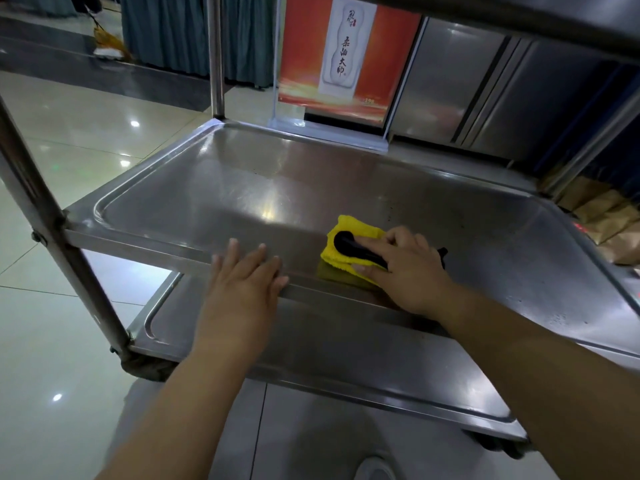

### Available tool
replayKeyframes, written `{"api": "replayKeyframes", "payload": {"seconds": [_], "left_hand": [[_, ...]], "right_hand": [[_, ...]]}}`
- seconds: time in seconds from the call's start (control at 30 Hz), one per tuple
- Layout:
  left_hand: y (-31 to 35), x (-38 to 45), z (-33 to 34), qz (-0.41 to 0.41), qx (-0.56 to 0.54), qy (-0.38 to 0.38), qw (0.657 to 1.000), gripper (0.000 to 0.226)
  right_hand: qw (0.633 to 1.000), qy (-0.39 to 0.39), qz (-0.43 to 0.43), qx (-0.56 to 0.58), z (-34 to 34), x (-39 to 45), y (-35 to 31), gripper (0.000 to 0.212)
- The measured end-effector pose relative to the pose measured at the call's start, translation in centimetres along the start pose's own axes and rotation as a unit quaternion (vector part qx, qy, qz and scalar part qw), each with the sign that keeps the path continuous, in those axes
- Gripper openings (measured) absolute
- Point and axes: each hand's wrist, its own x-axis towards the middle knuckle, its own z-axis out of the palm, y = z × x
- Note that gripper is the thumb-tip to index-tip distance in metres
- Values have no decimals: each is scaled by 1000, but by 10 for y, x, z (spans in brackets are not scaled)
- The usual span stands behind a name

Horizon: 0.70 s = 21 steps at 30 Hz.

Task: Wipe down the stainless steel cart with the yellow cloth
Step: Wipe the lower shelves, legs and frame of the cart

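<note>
Both forearms reach in from the near edge toward the cart point(242, 188), whose middle shelf stretches wide ahead of the fingers, long axis left to right. Beyond the fingertips most of the steel lies unwiped, with dark specks off to the right. On the near rim, the left hand point(242, 282) rests flat with fingers straight and slightly apart, bracing. Right beside it, the right hand point(405, 268) presses down on the yellow cloth point(349, 240), fingers curled over a black handle point(356, 249) on top of it. The cloth pokes out ahead of those fingers, so pushing away looks natural.
</note>
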Motion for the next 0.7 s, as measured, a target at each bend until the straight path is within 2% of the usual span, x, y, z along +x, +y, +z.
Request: {"api": "replayKeyframes", "payload": {"seconds": [0.1,0.17,0.33,0.47,0.57,0.7], "left_hand": [[19,-2,15,49,12,-5,999,47],[22,-2,20,51,26,1,998,47],[24,-4,26,21,-2,28,999,45],[26,-7,29,6,2,26,1000,47],[24,-7,26,7,4,24,1000,48],[22,-4,26,-1,7,22,1000,49]], "right_hand": [[999,16,35,-11,1,5,4,51],[999,14,33,-15,1,6,3,50],[998,-28,-51,27,-6,-16,7,48],[995,-28,-97,22,-7,-35,16,51],[993,24,-110,-27,2,-42,19,65],[983,127,-119,-67,17,-42,13,46]]}}
